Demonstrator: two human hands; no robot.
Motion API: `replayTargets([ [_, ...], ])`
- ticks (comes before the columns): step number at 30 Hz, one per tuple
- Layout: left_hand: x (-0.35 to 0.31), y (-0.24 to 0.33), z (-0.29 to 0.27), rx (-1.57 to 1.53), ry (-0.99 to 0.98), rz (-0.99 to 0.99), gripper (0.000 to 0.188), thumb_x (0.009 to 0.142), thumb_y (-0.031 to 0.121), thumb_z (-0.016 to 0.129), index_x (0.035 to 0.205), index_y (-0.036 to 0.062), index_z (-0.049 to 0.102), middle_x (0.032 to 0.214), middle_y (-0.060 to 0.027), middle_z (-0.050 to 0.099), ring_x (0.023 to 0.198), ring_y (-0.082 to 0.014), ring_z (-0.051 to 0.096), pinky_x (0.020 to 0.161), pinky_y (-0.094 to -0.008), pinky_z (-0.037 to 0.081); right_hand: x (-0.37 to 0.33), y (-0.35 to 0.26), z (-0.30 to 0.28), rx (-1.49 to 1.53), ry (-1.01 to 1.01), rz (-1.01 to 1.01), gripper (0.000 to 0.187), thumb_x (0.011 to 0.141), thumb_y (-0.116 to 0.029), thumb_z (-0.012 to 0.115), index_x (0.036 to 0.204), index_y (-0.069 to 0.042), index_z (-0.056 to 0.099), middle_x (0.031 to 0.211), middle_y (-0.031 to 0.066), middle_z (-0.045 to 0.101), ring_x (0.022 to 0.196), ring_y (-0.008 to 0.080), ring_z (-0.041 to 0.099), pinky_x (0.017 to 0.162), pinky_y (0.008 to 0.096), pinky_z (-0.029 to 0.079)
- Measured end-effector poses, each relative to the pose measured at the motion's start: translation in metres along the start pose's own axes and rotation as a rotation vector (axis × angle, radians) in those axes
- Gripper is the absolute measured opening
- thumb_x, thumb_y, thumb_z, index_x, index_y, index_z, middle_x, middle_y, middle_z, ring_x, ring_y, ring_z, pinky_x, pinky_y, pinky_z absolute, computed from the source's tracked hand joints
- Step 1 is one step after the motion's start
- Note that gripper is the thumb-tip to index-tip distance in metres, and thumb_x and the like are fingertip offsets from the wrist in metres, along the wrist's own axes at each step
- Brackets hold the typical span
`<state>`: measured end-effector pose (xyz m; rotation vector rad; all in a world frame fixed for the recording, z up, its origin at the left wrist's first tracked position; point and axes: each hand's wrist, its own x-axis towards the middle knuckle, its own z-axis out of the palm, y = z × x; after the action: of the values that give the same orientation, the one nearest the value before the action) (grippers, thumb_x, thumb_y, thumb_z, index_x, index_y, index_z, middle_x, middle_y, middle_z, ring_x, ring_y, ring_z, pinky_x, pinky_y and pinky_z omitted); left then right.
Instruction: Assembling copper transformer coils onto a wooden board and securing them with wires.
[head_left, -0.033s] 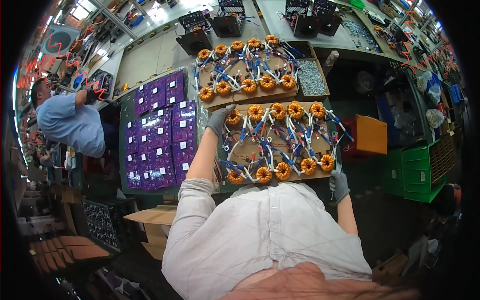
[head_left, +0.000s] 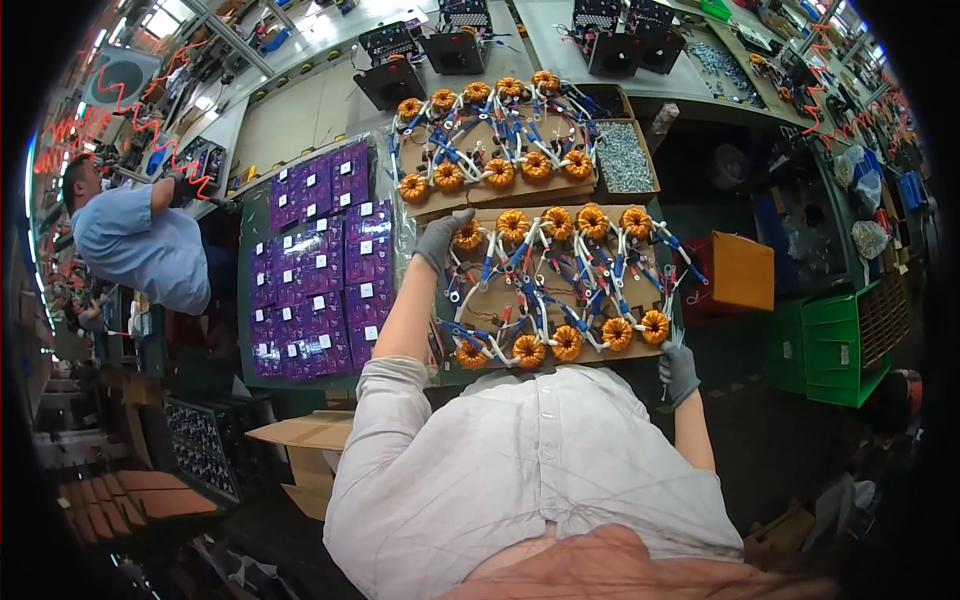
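In front of me lies a cardboard sheet (head_left: pixel 489 298) bearing two rows of orange-copper toroidal coils (head_left: pixel 567 343) with white and blue sleeved leads. My left hand (head_left: pixel 436 242), in a grey glove, grips the sheet's far left corner beside a coil. At the near right corner, my gloved right hand (head_left: pixel 680 372) is closed around a bundle of thin whitish strips (head_left: pixel 677 336), whose ends stick out above and below the fingers. That hand is close against the sheet's edge; whether it also holds the cardboard is hidden.
Beyond lies a second cardboard sheet (head_left: pixel 440 206) of coils, beside a box of screws (head_left: pixel 625 157). Purple circuit boards (head_left: pixel 310 262) cover the left side. An orange box (head_left: pixel 742 270) and green crate (head_left: pixel 832 345) stand right. A person (head_left: pixel 140 235) works at far left.
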<state>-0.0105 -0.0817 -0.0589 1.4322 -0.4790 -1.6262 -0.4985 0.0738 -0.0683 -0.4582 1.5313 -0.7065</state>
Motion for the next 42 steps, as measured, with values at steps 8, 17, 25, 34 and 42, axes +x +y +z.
replayTargets([
  [8, -0.017, 0.009, -0.009, 0.187, -0.069, 0.103, 0.034, 0.073, 0.013, 0.072, 0.099, -0.0052, 0.058, 0.09, -0.0093, 0.061, 0.076, -0.0155, 0.061, 0.069, -0.0287, 0.051, -0.018, -0.022, 0.014, -0.094, -0.048, -0.205, 0.013, 0.082, -0.018, 0.061, 0.083, -0.009, 0.053, 0.051, -0.0049, 0.039, 0.036, 0.0038, 0.034, 0.033, 0.0192, 0.025],
  [17, -0.027, 0.078, -0.008, 0.274, -0.004, 0.237, 0.028, 0.072, 0.007, 0.071, 0.095, -0.0076, 0.062, 0.085, -0.0092, 0.065, 0.073, -0.0137, 0.062, 0.067, -0.0255, 0.049, -0.038, -0.066, 0.051, -0.111, -0.023, -0.28, 0.013, 0.081, -0.017, 0.064, 0.086, -0.008, 0.055, 0.054, -0.0057, 0.043, 0.038, 0.0027, 0.036, 0.034, 0.0188, 0.025],
  [25, 0.028, 0.203, -0.044, 0.005, -0.1, 0.165, 0.02, 0.076, 0.005, 0.065, 0.093, -0.0055, 0.062, 0.084, -0.0135, 0.066, 0.07, -0.0223, 0.067, 0.066, -0.0337, 0.057, 0.02, -0.176, 0.141, -0.071, -0.211, -0.446, 0.014, 0.081, -0.016, 0.062, 0.075, -0.011, 0.052, 0.053, -0.0068, 0.041, 0.039, 0.0016, 0.035, 0.036, 0.0186, 0.025],
  [34, 0.144, 0.263, -0.074, 0.149, 0.133, 0.317, 0.016, 0.073, 0.009, 0.072, 0.083, -0.0023, 0.067, 0.078, -0.0092, 0.066, 0.066, -0.0173, 0.064, 0.059, -0.0307, 0.054, 0.143, -0.237, 0.219, -0.047, -0.271, -0.451, 0.024, 0.082, -0.018, 0.064, 0.066, -0.014, 0.046, 0.05, -0.0059, 0.038, 0.035, 0.0044, 0.033, 0.032, 0.0217, 0.021],
  [42, 0.235, 0.217, -0.124, 0.104, 0.001, 0.274, 0.022, 0.084, 0.015, 0.063, 0.101, 0.0019, 0.064, 0.092, -0.0084, 0.066, 0.077, -0.0175, 0.064, 0.07, -0.0298, 0.053, 0.191, -0.223, 0.212, -0.339, -0.09, -0.524, 0.014, 0.081, -0.021, 0.065, 0.079, -0.008, 0.061, 0.061, -0.0044, 0.048, 0.051, 0.0049, 0.041, 0.046, 0.0228, 0.033],
])
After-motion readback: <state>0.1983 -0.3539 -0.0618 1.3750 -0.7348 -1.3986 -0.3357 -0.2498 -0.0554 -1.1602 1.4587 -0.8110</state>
